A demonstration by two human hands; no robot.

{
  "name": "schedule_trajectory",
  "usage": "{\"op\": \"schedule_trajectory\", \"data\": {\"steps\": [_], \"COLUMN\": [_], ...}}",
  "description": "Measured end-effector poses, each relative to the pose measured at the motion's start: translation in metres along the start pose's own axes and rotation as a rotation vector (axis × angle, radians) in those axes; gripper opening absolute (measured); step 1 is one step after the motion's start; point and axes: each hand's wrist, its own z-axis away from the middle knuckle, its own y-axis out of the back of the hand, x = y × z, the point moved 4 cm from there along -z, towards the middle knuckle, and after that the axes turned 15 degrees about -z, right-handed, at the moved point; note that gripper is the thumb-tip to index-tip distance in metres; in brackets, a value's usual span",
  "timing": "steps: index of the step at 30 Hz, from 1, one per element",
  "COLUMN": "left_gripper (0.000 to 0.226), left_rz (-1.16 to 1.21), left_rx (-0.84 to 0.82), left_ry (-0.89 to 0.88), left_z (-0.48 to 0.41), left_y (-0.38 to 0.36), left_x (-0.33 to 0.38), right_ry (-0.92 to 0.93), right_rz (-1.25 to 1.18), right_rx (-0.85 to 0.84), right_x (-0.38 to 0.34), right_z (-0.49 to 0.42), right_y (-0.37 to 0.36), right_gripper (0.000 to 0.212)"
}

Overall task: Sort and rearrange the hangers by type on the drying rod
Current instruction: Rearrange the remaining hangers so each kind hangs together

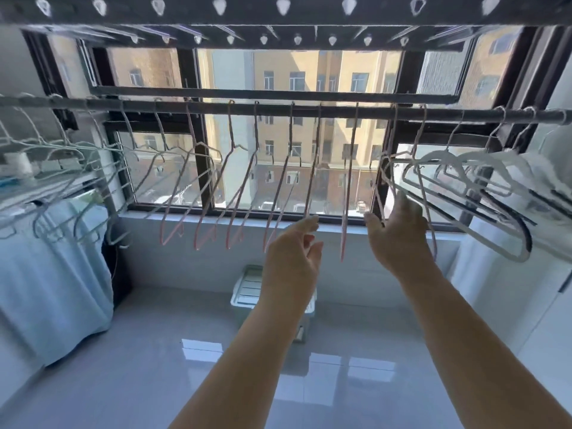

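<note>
- My two bare forearms come up from the bottom edge of the frame, cut off below the elbow.
- An overhead rail [309, 13] with punched holes runs across the top edge, and its ends are cut off.
- My left hand [294, 255], centre frame, has loosely curled fingers. The index tip is at the lower end of one of the pink hangers [349, 193], but I cannot tell whether I pinch it or only touch it.
- My right hand [399, 233], just right of centre, is spread with straight fingers and the thumb out, and thin pink wires cross in front of it.
- One pink hanger dangles free in the gap between my hands.
- A pale bin [247, 292] on the glossy floor [340, 382] is half hidden behind my left arm.
- A cloth cover [55, 274] at lower left drapes something I can't identify.
- The drying rod [278, 108] spans the frame at mid height and carries all the hangers.
- White wire hangers [71, 181] bunch at the left (a tangle I can't count), and the pink ones are spaced through the middle.
- White plastic hangers [442, 157] crowd the right, running off the edge.
- A dark-framed window [188, 72] lies beyond, with a tan building [278, 66] outside.
</note>
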Motion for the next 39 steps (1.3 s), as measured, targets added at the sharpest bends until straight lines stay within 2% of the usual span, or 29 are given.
{"op": "schedule_trajectory", "data": {"steps": [3, 9, 20, 25, 29, 34, 39], "left_gripper": [0.039, 0.042, 0.041, 0.039, 0.039, 0.037, 0.048], "left_rz": [0.001, -0.079, -0.107, -0.158, -0.148, -0.209, -0.188], "left_rx": [0.063, 0.158, 0.14, 0.137, 0.202, 0.285, 0.12], "left_ry": [-0.016, -0.012, -0.001, 0.006, 0.014, 0.013, 0.124], "left_z": [0.004, 0.003, -0.025, -0.048, -0.073, -0.092, -0.108], "left_y": [0.03, 0.069, 0.079, 0.078, 0.08, 0.083, 0.069], "left_x": [-0.014, -0.05, -0.082, -0.097, -0.101, -0.112, -0.128], "right_ry": [0.192, 0.217, -0.138, -0.296, -0.308, -0.286, -0.319], "right_rz": [0.084, -0.19, -0.41, -0.667, -0.881, -1.007, -1.118], "right_rx": [0.046, -0.208, -0.373, -0.328, -0.25, -0.253, -0.272], "right_x": [-0.037, -0.082, -0.091, -0.083, -0.085, -0.083, -0.079], "right_z": [0.028, 0.066, 0.015, -0.002, -0.013, -0.007, -0.011], "right_y": [-0.014, -0.062, -0.118, -0.146, -0.157, -0.161, -0.164], "right_gripper": [0.066, 0.05, 0.048, 0.051, 0.044, 0.046, 0.047]}}
